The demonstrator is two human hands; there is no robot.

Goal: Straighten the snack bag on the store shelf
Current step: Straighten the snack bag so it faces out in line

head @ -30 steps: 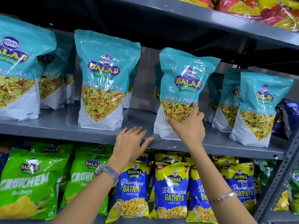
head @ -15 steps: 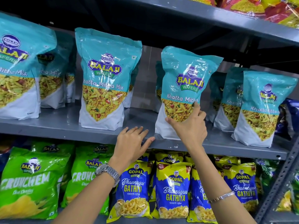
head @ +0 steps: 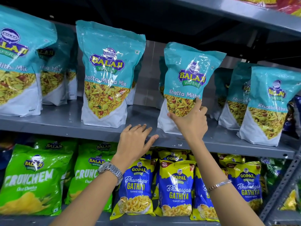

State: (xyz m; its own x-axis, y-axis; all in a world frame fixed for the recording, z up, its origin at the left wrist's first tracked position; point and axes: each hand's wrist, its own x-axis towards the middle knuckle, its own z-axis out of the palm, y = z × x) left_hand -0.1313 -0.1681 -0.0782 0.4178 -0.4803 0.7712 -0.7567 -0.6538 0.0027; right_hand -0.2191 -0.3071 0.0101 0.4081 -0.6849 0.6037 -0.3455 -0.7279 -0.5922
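Note:
A teal and white Balaji Khatta Mitha snack bag [head: 187, 75] stands on the grey middle shelf [head: 68, 123], leaning a little to the right. My right hand [head: 190, 119] presses against its lower front, thumb on the left side and forefinger up near the name, gripping the bag's lower right. My left hand [head: 135, 142], with a metal watch on the wrist, lies flat on the shelf's front edge just left of the bag, fingers spread, holding nothing.
More teal bags of the same kind stand left [head: 107, 75] and right [head: 270, 105] on the same shelf, with others behind. Green Crunchem bags [head: 31, 181] and blue-yellow Gathiya bags [head: 177, 188] fill the shelf below. Another shelf overhangs above. A slotted upright [head: 283, 186] runs at right.
The bag under my right hand has shifted very slightly; my right hand stays on its lower front. My left hand stays on the shelf edge.

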